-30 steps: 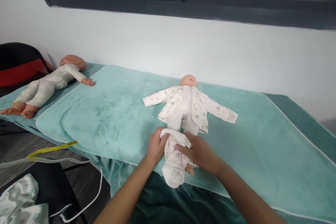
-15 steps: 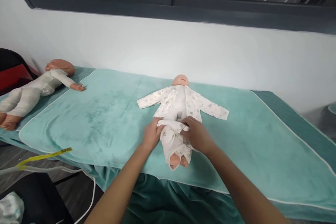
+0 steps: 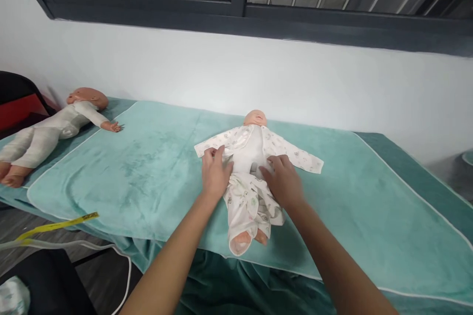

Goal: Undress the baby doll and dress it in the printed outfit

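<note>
A baby doll point(image 3: 254, 118) lies on its back on a teal towel point(image 3: 148, 162), head toward the wall. It wears an open white printed jacket point(image 3: 295, 155) with sleeves spread out. White printed trousers point(image 3: 248, 206) cover its legs, and the feet show at the hem. My left hand point(image 3: 215, 172) grips the trousers' waistband at the doll's left hip. My right hand point(image 3: 283, 179) grips the waistband at the other hip. Both hands have fingers curled into the cloth at the doll's waist.
A second doll point(image 3: 48, 130) in a plain white suit lies at the far left of the bed. A yellow tape point(image 3: 55, 225) and a white cable point(image 3: 125, 275) hang by the front edge. A black and red chair point(image 3: 16, 103) stands at left. The wall runs behind.
Both hands have moved up from the doll's knees to its waist, drawing the bunched trousers up over the legs. The trousers are now stretched out along the legs.
</note>
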The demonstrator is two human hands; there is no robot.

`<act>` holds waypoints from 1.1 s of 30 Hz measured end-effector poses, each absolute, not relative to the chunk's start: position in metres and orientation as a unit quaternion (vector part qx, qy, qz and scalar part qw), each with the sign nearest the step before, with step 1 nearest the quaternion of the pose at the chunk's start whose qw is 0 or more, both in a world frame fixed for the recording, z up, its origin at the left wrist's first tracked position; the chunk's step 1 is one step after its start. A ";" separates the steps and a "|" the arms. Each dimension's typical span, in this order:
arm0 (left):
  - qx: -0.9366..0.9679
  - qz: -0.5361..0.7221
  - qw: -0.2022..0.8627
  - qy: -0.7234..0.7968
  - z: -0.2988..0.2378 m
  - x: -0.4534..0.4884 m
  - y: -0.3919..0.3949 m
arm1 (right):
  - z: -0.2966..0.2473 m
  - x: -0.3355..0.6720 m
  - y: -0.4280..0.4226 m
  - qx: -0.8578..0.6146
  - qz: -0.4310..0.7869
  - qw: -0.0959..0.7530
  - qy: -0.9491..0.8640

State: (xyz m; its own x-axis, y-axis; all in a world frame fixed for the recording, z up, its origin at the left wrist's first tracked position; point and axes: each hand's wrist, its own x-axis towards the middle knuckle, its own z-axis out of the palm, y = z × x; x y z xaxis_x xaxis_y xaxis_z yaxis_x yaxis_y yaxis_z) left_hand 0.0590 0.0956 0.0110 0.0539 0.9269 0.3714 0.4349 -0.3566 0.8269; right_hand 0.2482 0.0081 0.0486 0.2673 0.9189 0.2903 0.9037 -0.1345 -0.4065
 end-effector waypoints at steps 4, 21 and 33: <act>0.645 0.464 0.301 0.527 0.010 0.047 0.119 | 0.045 0.278 0.014 -0.763 0.083 0.380 -0.516; 0.674 0.346 0.545 0.358 -0.010 0.027 0.091 | 0.023 0.273 -0.038 -0.655 0.318 0.355 -0.586; 0.700 0.199 0.653 0.207 0.001 0.003 0.091 | 0.041 0.269 -0.055 -0.591 0.309 0.243 -0.704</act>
State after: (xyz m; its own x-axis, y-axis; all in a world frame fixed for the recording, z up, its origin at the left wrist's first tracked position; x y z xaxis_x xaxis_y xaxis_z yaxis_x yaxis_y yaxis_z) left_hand 0.0030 0.0906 0.0011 0.8347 0.5507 0.0082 0.0301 -0.0604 0.9977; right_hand 0.2692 -0.0547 0.0407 -0.1832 0.9828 -0.0233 0.6830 0.1102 -0.7221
